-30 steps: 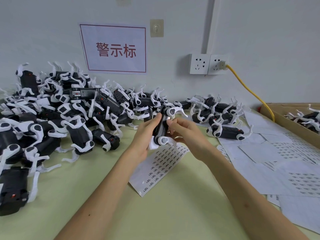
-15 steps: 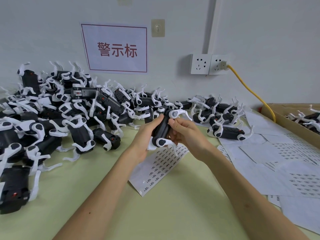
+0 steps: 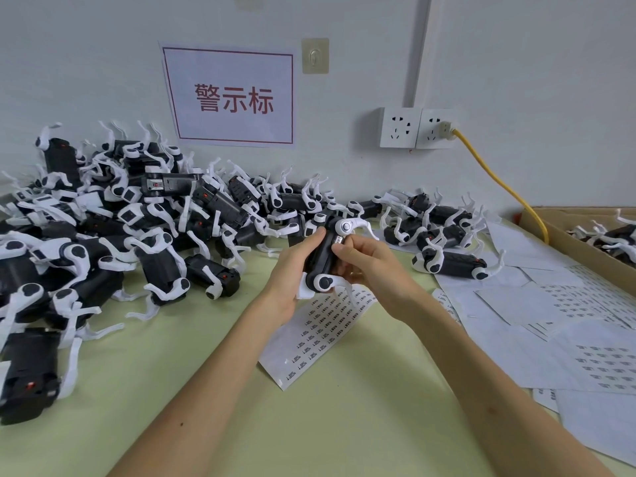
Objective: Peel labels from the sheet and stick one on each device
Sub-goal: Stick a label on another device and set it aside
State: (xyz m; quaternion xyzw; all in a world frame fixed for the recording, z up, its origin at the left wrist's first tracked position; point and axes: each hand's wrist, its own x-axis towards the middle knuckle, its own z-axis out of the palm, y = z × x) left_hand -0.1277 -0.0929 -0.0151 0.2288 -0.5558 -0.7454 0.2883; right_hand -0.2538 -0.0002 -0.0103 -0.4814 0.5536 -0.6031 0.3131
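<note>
Both hands are up over the middle of the green surface [image 3: 206, 390], sharing one black device [image 3: 323, 259] with white legs, held on end above the label sheet [image 3: 316, 335]. The left hand [image 3: 292, 273] has its grip wrapped round the body from the left, fingers curled behind and thumb along the side. The right hand [image 3: 370, 266] has its grip closed on the right flank, with the thumb tip pressed near the top joint. There may be a small label under that thumb, though it is too tiny to be sure. The label sheet lies flat just beneath the hands, angled toward the near edge, with rows of small printed labels on it. To the left sprawls a big pile of devices [image 3: 120, 228], heaped against the wall, and a smaller cluster [image 3: 444, 228] sits beyond the hands. Loose sheets [image 3: 568, 339] overlap on the right, beside a cardboard box [image 3: 564, 232] holding more devices. On the wall hang a red-lettered sign [image 3: 230, 98] and a socket [image 3: 416, 127] with a yellow cable [image 3: 495, 177].
</note>
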